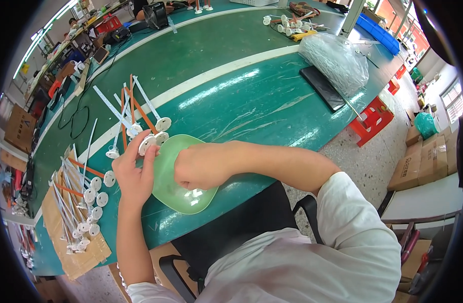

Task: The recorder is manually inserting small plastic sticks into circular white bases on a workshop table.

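My left hand [134, 174] pinches a white round disc-shaped part [146, 145] between thumb and fingers, above the left rim of a light green bowl [183, 206]. My right hand [203, 164] reaches over the bowl with its fingers curled down into it; whatever they hold is hidden. Small shiny pieces lie at the bottom of the bowl, too small to name. Just beyond my left hand, several white discs [163, 124] with long white or orange strips lie on the green table.
A cardboard sheet [97, 252] at the left carries a pile of similar discs with strips. Farther right lie a black flat tablet-like object [322, 88] and a clear plastic bag [337, 60]. A red stool [371, 121] stands beyond the table's right edge. A black chair [241, 227] is under me.
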### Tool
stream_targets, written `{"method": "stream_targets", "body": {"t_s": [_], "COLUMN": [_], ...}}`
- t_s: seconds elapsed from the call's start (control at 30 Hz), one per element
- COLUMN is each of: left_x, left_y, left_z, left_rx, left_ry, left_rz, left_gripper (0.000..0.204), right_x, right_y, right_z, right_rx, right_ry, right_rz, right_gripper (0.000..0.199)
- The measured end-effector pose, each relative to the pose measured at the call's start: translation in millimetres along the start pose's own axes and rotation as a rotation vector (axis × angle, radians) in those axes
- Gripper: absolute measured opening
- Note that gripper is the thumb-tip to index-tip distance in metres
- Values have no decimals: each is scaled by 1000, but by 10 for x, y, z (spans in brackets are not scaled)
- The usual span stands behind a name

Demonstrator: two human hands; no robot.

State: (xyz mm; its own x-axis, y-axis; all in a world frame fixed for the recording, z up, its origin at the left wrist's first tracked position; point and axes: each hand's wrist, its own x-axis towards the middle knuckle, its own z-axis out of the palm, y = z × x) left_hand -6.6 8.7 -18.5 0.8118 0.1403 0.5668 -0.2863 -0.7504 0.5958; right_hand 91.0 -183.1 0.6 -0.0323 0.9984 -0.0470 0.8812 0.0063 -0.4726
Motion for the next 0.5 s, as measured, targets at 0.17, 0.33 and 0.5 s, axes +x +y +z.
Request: {"method": "stream_targets", "body": {"t_s": [0.17, 0.33, 0.5], "left_x": [-4, -3, -14], "left_y": [21, 24, 25], "left_z": [-16, 3, -5], "left_rx": [-16, -2, -32], "left_ry": [-11, -12, -13], "left_rz": [-28, 6, -21], "left_gripper": [29, 29, 29], "right_x": [-81, -64, -10], "right_y": [-10, 29, 57], "right_z": [-48, -125, -108], "right_rx": [48, 104, 284], "right_ry": [26, -54, 165], "right_rz": [-45, -33, -60], "right_gripper": [11, 10, 8]}}
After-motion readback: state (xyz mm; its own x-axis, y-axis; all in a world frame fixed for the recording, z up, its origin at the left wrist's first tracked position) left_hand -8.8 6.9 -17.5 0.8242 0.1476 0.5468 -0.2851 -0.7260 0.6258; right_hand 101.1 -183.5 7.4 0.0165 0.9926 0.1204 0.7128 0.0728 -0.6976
